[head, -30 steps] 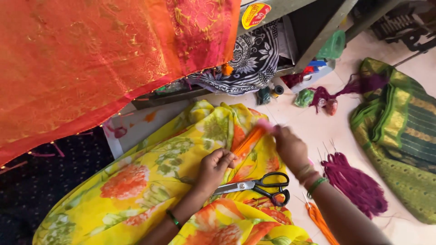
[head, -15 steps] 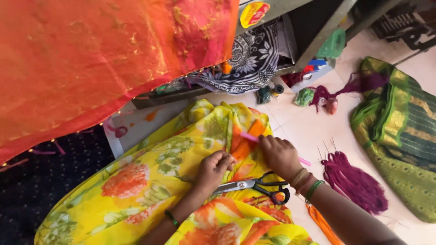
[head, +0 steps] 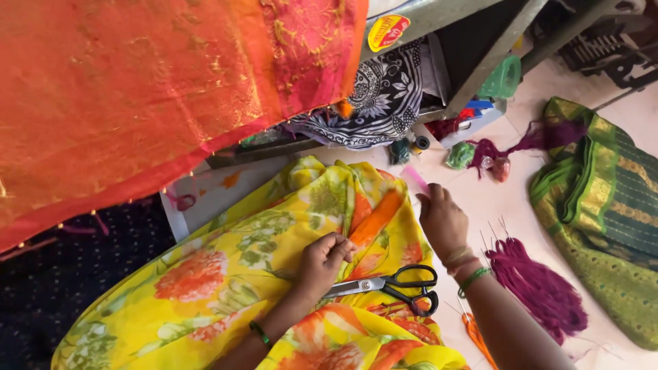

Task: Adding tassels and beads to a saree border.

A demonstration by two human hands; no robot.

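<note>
The left hand [head: 322,264] pinches the yellow floral fabric [head: 226,274]; the right hand [head: 442,219] grasps a pink strip [head: 415,179]. Scissors [head: 394,286] lie between them.

The right hand [head: 444,220] has shifted. One second ago it gripped the upper end of the orange bundle [head: 375,217] over the yellow floral cloth [head: 226,267]. Half a second ago it sat lower, nearer the scissors [head: 397,284], with a pink stick [head: 415,181] showing at its fingers. Now it is off the cloth's right edge, over the floor, holding the pink stick at the fingertips. The orange bundle is released and lies exposed on the cloth. The left hand [head: 322,260] has closed its fingertips nearer the bundle's lower end.
</note>
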